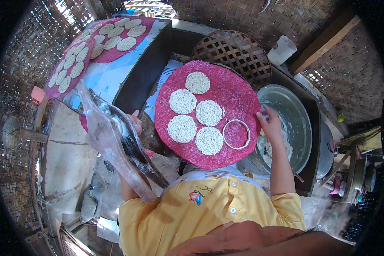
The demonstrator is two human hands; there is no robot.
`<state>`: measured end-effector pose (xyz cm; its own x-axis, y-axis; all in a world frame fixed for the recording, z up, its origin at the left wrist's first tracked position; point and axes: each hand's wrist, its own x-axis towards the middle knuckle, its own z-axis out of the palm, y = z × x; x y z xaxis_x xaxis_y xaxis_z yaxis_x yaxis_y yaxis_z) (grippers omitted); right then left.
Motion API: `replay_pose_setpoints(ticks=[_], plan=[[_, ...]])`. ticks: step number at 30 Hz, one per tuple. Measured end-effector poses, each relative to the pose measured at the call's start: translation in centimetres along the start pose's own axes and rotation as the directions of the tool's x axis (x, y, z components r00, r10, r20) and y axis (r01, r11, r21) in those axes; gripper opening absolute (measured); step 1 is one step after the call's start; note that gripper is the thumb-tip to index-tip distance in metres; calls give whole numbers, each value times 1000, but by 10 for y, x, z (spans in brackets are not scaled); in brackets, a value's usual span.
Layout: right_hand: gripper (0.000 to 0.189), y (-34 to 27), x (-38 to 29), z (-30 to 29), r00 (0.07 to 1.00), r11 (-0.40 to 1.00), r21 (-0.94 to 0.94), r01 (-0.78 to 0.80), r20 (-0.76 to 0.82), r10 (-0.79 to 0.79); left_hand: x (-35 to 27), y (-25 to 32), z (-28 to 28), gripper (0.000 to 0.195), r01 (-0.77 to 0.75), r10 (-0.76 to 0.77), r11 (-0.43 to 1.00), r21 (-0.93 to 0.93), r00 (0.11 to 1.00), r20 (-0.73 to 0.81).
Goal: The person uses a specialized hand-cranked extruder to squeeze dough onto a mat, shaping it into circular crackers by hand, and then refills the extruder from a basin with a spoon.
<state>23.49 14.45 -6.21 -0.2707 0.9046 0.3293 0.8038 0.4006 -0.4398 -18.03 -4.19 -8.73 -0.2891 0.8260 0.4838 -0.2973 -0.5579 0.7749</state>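
A round mat covered in pink cloth lies before me with several white discs of stringy dough on it. A thin ring rests at its right side, beside short loose strands. My right hand is at the mat's right edge, fingers apart, fingertips touching the rim. My left hand shows beyond a dark wooden press smeared with white dough. The press's pale wooden lever slants over my left forearm. The press hides most of that hand, so its grip cannot be made out.
A large basin with white dough stands at right, a lidded pot beyond it. Behind the mat are an open-weave bamboo basket and a white plastic container. At upper left, pink cloths bear more discs on a table.
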Motion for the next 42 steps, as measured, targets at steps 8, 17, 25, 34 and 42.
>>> replay_pose_setpoints(ticks=[8,17,25,34,42], plan=[[29,12,-10,8,749,534,536,-654,556,359,-5,4,6,29,-11,11,1000,7,1000,-27],[34,-56,-86,-3,469,-40,492,-870,849,243,-8,5,5,30,-13,14,1000,10,998,-55],[22,-56,-46,-49,594,896,384,-222,782,-188,-12,6,8,31,-13,14,1000,22,997,-73],[21,-93,0,19,933,967,124,222,260,-248,-10,10,10,32,-16,18,1000,24,997,-80],[15,-103,5,38,936,972,88,215,266,-232,-16,9,8,33,-21,24,999,32,993,-112]])
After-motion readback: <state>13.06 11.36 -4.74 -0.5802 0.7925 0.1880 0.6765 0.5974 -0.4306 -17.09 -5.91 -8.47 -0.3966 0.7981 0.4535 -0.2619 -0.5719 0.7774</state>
